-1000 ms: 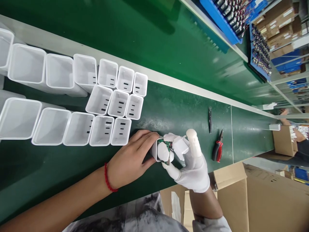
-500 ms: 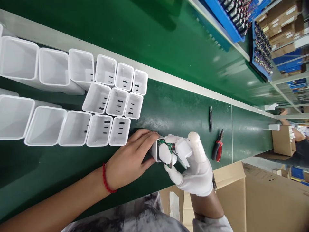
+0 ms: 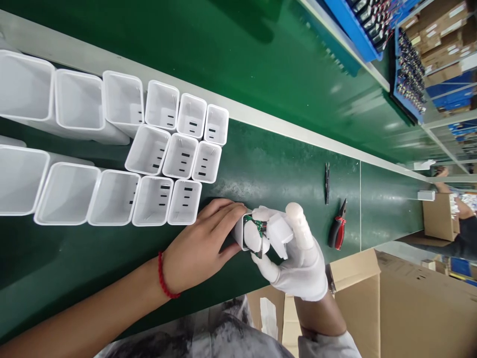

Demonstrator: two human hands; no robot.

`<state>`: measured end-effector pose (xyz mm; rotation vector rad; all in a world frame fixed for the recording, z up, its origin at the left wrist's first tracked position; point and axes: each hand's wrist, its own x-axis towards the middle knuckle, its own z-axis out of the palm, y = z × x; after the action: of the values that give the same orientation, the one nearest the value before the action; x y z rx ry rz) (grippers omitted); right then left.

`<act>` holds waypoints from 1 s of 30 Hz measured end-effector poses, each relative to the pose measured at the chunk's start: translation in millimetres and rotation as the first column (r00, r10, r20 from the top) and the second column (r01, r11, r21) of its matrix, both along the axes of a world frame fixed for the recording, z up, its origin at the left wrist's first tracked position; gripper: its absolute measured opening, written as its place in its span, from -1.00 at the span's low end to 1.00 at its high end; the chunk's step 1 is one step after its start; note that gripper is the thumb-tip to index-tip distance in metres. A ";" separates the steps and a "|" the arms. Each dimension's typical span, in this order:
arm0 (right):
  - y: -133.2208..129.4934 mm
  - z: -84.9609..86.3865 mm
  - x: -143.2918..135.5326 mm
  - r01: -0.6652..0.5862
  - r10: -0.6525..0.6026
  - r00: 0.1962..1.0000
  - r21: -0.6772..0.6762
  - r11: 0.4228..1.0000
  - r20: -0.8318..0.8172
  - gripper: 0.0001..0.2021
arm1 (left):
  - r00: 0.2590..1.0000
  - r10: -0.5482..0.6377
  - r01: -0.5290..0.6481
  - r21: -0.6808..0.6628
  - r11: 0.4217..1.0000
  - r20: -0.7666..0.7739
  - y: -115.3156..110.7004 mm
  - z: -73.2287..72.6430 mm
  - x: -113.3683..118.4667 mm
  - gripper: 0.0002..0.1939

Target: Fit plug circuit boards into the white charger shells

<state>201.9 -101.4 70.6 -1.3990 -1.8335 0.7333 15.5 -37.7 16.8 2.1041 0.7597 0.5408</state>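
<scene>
My left hand (image 3: 204,246), bare and with a red cord at the wrist, is wrapped round a white rectangular housing (image 3: 239,232) lying on the green table. Its open end faces right. At that opening my right hand (image 3: 298,258), in a white glove, grips a green circuit board (image 3: 260,226) with white plastic parts (image 3: 279,232) attached. The board sits partly inside the housing. The right index finger presses in at the opening, and the thumb is below it. How deep the board reaches is hidden.
Rows of upright white housings (image 3: 151,201) stand at the left. Black tweezers (image 3: 327,184) and red-handled pliers (image 3: 338,227) lie to the right. A cardboard box (image 3: 421,303) is at lower right; blue trays (image 3: 357,30) sit at upper right. A person's hand (image 3: 464,209) shows at far right.
My gloved right hand has moved slightly left toward the housing, with the board and white parts. My left hand stays where it was. The view has shifted a little.
</scene>
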 end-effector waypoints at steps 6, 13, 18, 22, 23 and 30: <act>-1.8 -2.6 1.3 -0.002 0.002 1.000 0.006 1.000 0.021 0.02 | 1.000 0.005 -0.005 -0.005 1.000 0.004 0.0 0.8 -0.2 -0.47; -2.6 2.7 1.1 -0.005 -0.006 0.985 0.064 0.998 0.173 0.04 | 1.000 -0.004 0.004 0.007 1.000 0.022 0.3 0.9 -0.2 -0.49; -1.7 8.3 -0.5 0.012 -0.004 0.983 -0.041 0.999 0.181 -0.01 | 1.000 -0.009 0.009 -0.001 1.000 0.021 0.8 2.0 -0.3 -0.49; -2.6 10.1 -1.6 -0.024 0.024 0.961 -0.004 1.000 0.275 0.02 | 1.000 -0.013 0.014 -0.016 1.000 0.025 1.4 1.6 -0.1 -0.52; -2.8 10.5 -2.0 -0.016 0.017 0.960 -0.008 1.000 0.278 0.02 | 1.000 -0.014 0.014 -0.014 1.000 0.025 1.5 1.4 0.1 -0.53; -2.7 13.3 -3.4 0.031 -0.020 0.959 -0.033 0.999 0.283 -0.01 | 1.000 -0.009 0.009 0.003 1.000 0.028 2.0 1.0 0.1 -0.52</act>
<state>198.4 -104.0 83.9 -1.6166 -2.0221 0.5796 15.6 -35.7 17.8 2.0975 0.7336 0.5658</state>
